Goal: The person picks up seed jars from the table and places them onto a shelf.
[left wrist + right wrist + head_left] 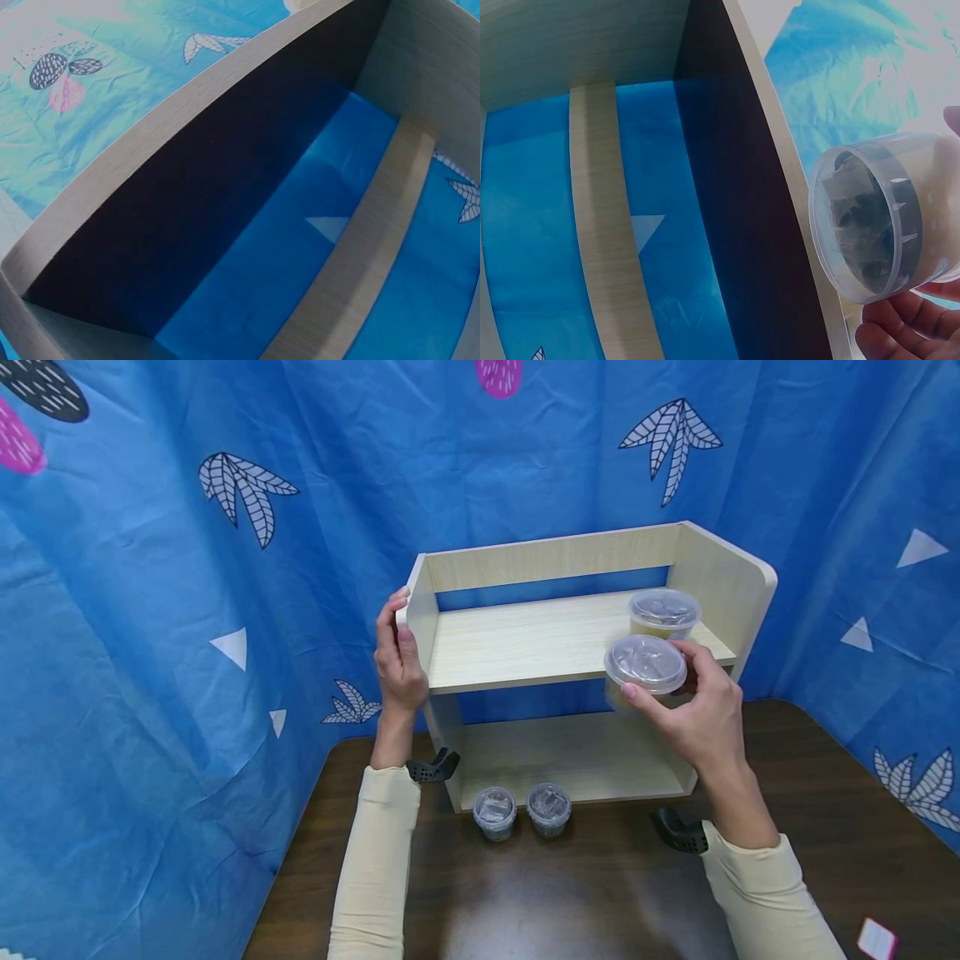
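My right hand (705, 714) grips a clear round lidded tub (647, 664) between thumb and fingers, in front of the upper board of a pale wooden shelf (517, 643). The right wrist view shows the held tub (870, 217) from its base, dark stuff inside, with curled fingers (904, 326) below it. Just behind, a similar tub (664, 612) with yellowish contents sits on the upper board near the right end. My left hand (400, 664) holds the shelf's left side panel, thumb at the front edge; the left wrist view has the shelf but no hand.
Two smaller lidded cups (494, 813) (549, 808) stand side by side on the dark wooden table (555, 893), at the shelf's lower front edge. A blue patterned cloth (525, 468) hangs behind and around. Near the table's right front lies a small white, pink-edged piece (877, 938).
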Demonstrator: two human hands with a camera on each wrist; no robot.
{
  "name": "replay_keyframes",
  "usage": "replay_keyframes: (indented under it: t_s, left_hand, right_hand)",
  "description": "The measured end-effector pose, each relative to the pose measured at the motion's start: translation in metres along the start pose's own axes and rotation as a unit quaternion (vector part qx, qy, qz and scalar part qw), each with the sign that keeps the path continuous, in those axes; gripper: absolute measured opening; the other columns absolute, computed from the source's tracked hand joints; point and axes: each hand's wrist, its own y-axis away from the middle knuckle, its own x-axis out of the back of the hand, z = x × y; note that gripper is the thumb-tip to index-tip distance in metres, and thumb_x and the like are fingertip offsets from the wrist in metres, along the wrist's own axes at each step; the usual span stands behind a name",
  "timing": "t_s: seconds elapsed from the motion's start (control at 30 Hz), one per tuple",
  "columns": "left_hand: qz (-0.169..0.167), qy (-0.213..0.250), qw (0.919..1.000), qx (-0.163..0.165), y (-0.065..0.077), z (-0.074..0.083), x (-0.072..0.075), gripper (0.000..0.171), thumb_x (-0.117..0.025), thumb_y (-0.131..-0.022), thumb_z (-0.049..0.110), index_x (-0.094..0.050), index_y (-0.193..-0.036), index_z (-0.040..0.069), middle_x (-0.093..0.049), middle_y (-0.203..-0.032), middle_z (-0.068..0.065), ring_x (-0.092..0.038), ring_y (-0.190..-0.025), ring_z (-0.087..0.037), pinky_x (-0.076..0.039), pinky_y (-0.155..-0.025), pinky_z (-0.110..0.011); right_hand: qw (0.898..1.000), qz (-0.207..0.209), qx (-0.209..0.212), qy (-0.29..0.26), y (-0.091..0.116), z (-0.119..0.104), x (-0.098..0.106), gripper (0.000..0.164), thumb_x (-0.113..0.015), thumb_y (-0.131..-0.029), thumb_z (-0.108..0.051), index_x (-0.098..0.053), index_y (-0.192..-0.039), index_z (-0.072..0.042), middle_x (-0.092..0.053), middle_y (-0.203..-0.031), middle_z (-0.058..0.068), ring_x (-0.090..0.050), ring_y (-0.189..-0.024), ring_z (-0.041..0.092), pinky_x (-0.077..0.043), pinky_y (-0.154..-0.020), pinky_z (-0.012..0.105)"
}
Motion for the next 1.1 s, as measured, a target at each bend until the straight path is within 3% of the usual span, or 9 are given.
replay_keyframes:
  t_s: [0.27, 1.1]
  left_hand:
    - [0.002, 0.0, 1.0, 0.0, -0.001, 0.0, 0.001, 0.038, -0.035, -0.085, -0.023, -0.039, -0.123, -0.02, -0.047, -0.131, -0.039, -0.051, -0.118, -0.053, -0.046, -0.1, -0.048]
    - [0.0, 0.0, 1.0, -0.007, 0.0, -0.002, 0.001, 0.032, -0.037, -0.093, -0.015, -0.039, -0.124, -0.02, -0.046, -0.132, -0.039, -0.049, -0.12, -0.052, -0.042, -0.104, -0.041]
  right_hand:
    - [1.0, 0.002, 0.002, 0.007, -0.004, -0.003, -0.004, 0.072, -0.083, -0.076, -0.032, -0.053, -0.136, -0.004, -0.063, -0.127, 0.015, -0.062, -0.102, 0.03, -0.04, -0.079, 0.009]
    - [1.0, -0.01, 0.008, 0.013, -0.014, -0.01, -0.011, 0.074, -0.082, -0.076, -0.036, -0.053, -0.138, -0.005, -0.062, -0.127, 0.015, -0.062, -0.1, 0.03, -0.042, -0.081, 0.012]
